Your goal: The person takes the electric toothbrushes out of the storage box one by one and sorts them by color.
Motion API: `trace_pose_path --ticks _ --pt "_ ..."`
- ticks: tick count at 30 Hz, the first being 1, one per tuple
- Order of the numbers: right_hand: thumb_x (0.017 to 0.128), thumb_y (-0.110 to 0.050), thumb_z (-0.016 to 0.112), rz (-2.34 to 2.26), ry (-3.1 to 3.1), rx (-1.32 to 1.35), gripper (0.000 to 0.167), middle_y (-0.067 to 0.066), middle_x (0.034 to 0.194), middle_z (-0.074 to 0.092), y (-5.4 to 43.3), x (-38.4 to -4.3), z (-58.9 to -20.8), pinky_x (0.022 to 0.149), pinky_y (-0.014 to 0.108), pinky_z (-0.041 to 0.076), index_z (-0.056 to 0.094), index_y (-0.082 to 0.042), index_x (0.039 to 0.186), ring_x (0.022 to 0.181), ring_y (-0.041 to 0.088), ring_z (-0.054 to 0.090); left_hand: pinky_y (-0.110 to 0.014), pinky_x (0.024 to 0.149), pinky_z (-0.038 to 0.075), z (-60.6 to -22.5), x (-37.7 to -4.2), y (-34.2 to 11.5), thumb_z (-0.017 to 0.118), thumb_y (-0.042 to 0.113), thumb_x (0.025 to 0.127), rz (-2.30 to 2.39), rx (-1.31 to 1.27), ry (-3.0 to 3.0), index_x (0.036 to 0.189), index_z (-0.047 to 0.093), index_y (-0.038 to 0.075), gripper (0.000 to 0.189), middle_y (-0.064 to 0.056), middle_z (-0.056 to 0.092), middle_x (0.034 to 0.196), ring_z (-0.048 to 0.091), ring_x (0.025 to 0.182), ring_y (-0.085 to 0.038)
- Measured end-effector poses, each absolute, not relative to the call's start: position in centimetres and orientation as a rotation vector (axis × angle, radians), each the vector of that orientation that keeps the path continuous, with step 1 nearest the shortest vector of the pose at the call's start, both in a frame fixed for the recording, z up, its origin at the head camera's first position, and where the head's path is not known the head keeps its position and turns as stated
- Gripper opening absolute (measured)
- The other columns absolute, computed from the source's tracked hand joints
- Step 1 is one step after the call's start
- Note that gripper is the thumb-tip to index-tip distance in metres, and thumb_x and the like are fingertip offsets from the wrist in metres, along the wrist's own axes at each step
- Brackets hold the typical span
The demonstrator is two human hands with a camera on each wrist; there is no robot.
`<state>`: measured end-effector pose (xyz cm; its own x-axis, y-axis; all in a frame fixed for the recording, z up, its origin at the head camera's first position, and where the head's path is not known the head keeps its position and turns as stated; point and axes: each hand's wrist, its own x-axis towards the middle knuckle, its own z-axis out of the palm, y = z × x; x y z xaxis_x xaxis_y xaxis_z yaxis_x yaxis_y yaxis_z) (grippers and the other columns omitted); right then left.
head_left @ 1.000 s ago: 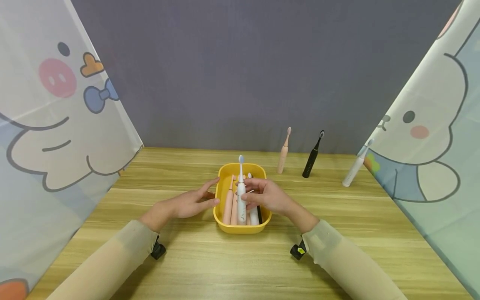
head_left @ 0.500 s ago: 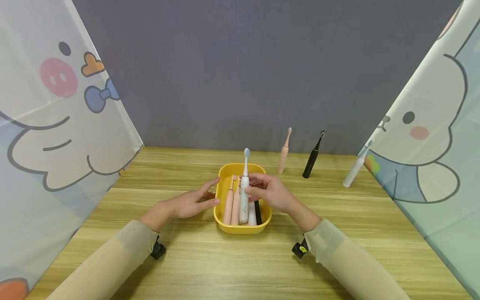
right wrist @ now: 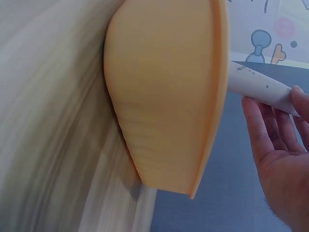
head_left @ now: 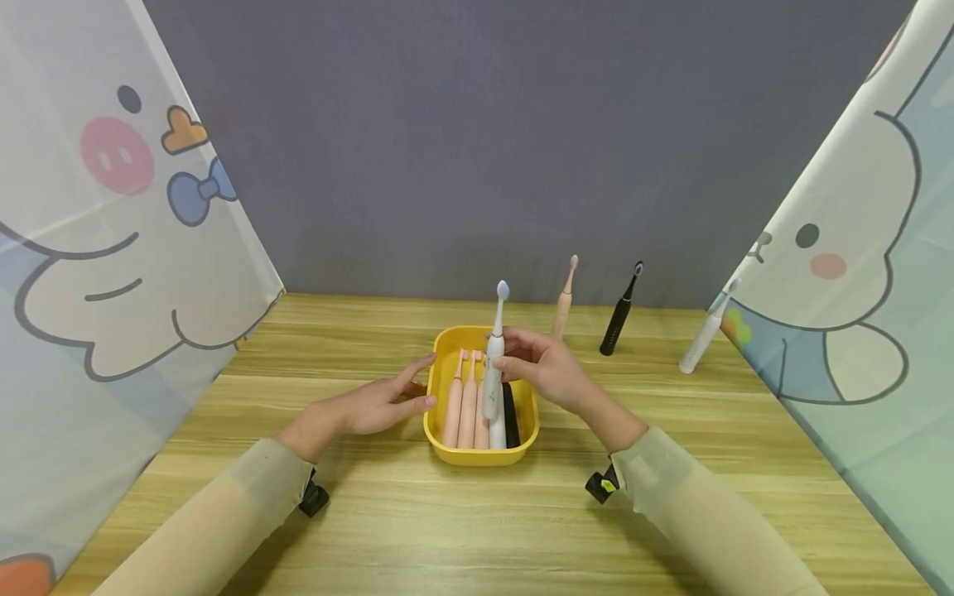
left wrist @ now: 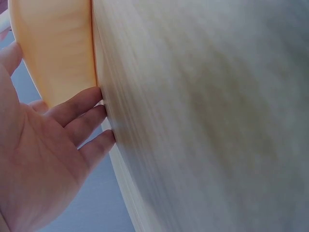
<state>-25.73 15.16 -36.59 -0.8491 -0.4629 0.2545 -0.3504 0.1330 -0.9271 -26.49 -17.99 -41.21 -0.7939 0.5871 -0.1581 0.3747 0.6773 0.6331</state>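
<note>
The held toothbrush (head_left: pixel 493 382) has risen, head up, long axis leaning slightly right.

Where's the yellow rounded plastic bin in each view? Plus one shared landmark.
Head: yellow rounded plastic bin, just below centre.
Left wrist: top left, side wall cut by the top edge.
Right wrist: upper centre, outer wall cut likewise.
Shared landmark: light wood-grain table under it.

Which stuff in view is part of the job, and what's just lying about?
Part of the job:
Held white toothbrush, right hand
Yellow bin, left hand at its side
Toothbrushes inside the bin
Probably the standing pink brush, black brush and white brush

Not part, I'd say:
Cartoon sheets
Grey backdrop
Black wrist devices
</note>
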Motion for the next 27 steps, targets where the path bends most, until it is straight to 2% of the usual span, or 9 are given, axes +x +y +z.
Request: trace_pose_path --ticks 5,15,22,27 --pt "0.106 -0.002 0.070 -1.843 2.337 -0.799 0.044 0.028 0.128 0.073 15.6 -26.0 -36.3 0.092 0.048 0.068 0.063 0.004 0.150 0.101 0.013 0.075 -0.065 0.130 0.036 -41.2 -26.4 -18.0 0.048 0.068 0.111 0.845 0.754 2.543 0.178 0.004 0.033 0.088 -0.015 0.059 0.162 0.055 0.151 -0.039" --pt "0.107 -0.005 0.070 -1.866 2.390 -0.742 0.046 0.025 0.131 0.072 16.9 -26.3 -35.2 0.092 0.040 0.068 0.062 0.001 0.152 0.103 0.014 0.074 -0.065 0.130 0.035 -41.2 -26.4 -18.0 0.049 0.068 0.111 0.855 0.743 2.534 0.178 0.004 0.034 0.088 -0.015 0.058 0.163 0.054 0.153 -0.039" --pt "0.108 -0.011 0.071 -1.857 2.440 -0.673 0.046 0.026 0.140 0.069 18.3 -26.5 -34.5 0.098 0.047 0.066 0.063 -0.006 0.153 0.110 0.016 0.074 -0.066 0.129 0.036 -41.3 -26.4 -18.1 0.049 0.068 0.111 0.851 0.741 2.536 0.178 0.003 0.034 0.088 -0.013 0.059 0.163 0.054 0.152 -0.040" --pt "0.108 -0.014 0.072 -1.867 2.499 -0.665 0.045 0.016 0.135 0.072 19.5 -26.6 -34.2 0.099 0.048 0.066 0.064 -0.009 0.153 0.111 0.014 0.074 -0.066 0.129 0.036 -41.3 -26.4 -18.1 0.048 0.069 0.111 0.847 0.745 2.538 0.178 0.003 0.034 0.088 -0.014 0.059 0.163 0.054 0.152 -0.040"
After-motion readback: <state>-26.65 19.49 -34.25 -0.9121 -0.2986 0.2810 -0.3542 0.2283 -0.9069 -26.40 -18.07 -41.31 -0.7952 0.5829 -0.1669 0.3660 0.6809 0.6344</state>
